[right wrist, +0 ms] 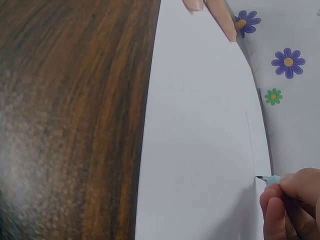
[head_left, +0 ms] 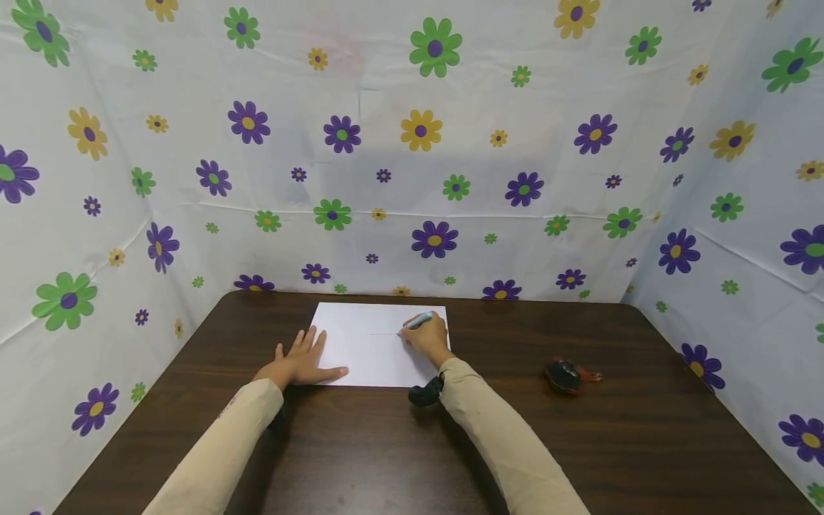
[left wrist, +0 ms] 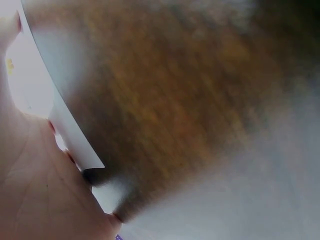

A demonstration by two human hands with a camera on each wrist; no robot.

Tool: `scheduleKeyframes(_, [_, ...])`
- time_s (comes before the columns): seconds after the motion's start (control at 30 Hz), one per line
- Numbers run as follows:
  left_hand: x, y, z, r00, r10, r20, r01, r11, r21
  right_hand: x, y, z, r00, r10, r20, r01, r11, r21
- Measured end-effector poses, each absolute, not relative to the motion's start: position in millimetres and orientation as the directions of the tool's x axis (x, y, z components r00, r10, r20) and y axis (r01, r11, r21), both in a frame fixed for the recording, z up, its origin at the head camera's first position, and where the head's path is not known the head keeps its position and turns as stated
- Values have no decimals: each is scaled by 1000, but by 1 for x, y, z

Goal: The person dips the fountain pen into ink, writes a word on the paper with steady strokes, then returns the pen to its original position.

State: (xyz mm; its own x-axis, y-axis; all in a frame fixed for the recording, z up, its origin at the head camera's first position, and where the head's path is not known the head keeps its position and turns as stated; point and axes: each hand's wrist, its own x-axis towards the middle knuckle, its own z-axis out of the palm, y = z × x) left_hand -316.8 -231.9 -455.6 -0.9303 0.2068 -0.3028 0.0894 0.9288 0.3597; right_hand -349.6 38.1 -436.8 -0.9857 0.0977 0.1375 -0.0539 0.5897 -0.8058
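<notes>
The sheet of paper (head_left: 360, 361) lies flat at the far side of the bench (head_left: 502, 450), between the two hands, which are well apart. The left hand (head_left: 301, 363) spreads over its left edge, fingers splayed and thumb reaching across the near corner, probably to keep it from sliding while the pen (head_left: 420, 320) marks it. The right hand (head_left: 430, 336) pinches that pale blue pen close to its tip, a grip that likely gives fine control; the tip appears to meet the end of a thin straight line (head_left: 383, 334). A dark object with a reddish end (head_left: 563, 375) sits off to the right, clear of the writing arm; what it is I cannot tell. A black item (head_left: 426, 393) at the right wrist is partly covered by the sleeve (head_left: 496, 429). The right hand hides some of the sheet's right side, the line is faint from above, and the left wrist view is mostly brown blur, with the palm cut off and the fingertips' contact impossible to judge there.
</notes>
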Motion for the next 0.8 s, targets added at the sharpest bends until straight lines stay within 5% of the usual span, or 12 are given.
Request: scheduleKeyframes(0.8, [-325,-235,-468,-935,203,-289,93,931,354,-356,22,-437,-979,93,181,-110,505,-856])
